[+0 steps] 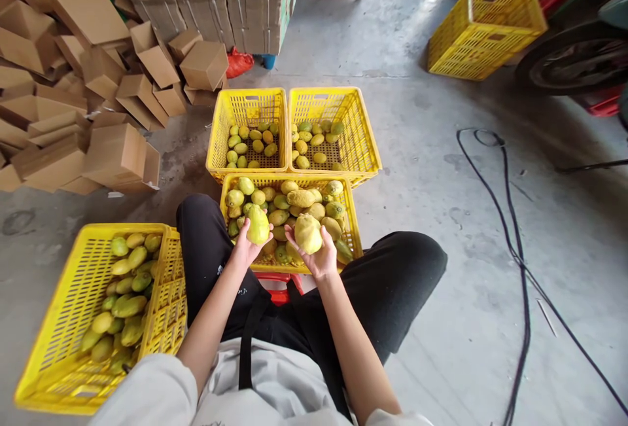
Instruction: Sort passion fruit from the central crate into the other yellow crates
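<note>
My left hand (244, 248) is closed around a yellow-green papaya (258, 224), held upright with its narrower end away from me. A paler, lumpy yellow papaya (308, 233) rests in my right hand (321, 260), fingers curled under and around its side. Both hands are above the near yellow crate (355, 223) between my knees, which holds many green and yellow papayas (300, 198) of mixed sizes. Behind it stand two more yellow crates, the back left crate (212, 144) and the back right crate (369, 131), each with smaller papayas on the bottom.
At my left a yellow crate (53, 311) holds more papayas. Cardboard boxes (115, 151) lie heaped at the far left, beside a tall stack of cartons (210, 0). A yellow crate (478, 36) stands by a wheel (564, 63). Black cable (523, 269) crosses the floor at right.
</note>
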The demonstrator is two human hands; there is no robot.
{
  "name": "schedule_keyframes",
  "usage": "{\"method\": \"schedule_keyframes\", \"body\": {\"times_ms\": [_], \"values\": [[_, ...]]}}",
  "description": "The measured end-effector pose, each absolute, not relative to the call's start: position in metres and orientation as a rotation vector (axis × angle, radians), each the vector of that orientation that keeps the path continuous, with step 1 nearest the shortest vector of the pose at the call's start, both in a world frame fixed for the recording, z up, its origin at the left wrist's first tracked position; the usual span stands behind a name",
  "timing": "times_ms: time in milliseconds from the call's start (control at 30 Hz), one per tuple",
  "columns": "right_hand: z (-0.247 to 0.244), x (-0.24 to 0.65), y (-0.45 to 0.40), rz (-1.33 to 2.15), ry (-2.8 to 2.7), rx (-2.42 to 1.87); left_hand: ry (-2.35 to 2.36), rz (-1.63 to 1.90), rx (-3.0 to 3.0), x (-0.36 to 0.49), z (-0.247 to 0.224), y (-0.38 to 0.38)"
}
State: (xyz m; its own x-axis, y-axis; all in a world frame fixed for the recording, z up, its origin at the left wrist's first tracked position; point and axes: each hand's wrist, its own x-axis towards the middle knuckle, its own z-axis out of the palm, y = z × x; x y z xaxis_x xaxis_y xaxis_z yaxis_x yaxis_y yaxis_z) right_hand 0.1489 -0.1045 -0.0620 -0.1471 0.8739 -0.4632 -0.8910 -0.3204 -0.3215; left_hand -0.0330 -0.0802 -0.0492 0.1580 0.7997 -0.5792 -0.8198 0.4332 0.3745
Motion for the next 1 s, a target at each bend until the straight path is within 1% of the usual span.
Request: {"method": "schedule_keyframes", "body": {"times_ms": [200, 367, 567, 700, 833, 1000], "values": [[-0.075, 0.148, -0.105, 1.776, 0.062, -0.766, 0.836, 1.082, 0.052, -0.030, -0.057, -0.082], [-0.073, 0.147, -0.104, 1.729, 0.115, -0.802, 0.835, 1.064, 0.062, -0.030, -0.056, -0.080], [-0.058, 0.150, -0.104, 1.772, 0.075, -0.681, 0.757, 1.093, 0.007, -0.031, -0.047, -0.083], [-0.054, 0.150, -0.105, 1.750, 0.080, -0.622, 0.799, 1.162, -0.019, -0.030, -0.050, -0.083], [-0.061, 0.151, -0.107, 1.678, 0.091, -0.646, 0.843, 1.215, -0.027, -0.031, -0.054, -0.081], [-0.072, 0.149, -0.109, 1.712, 0.039, -0.729, 0.809, 1.200, -0.024, -0.032, -0.054, -0.080]]}}
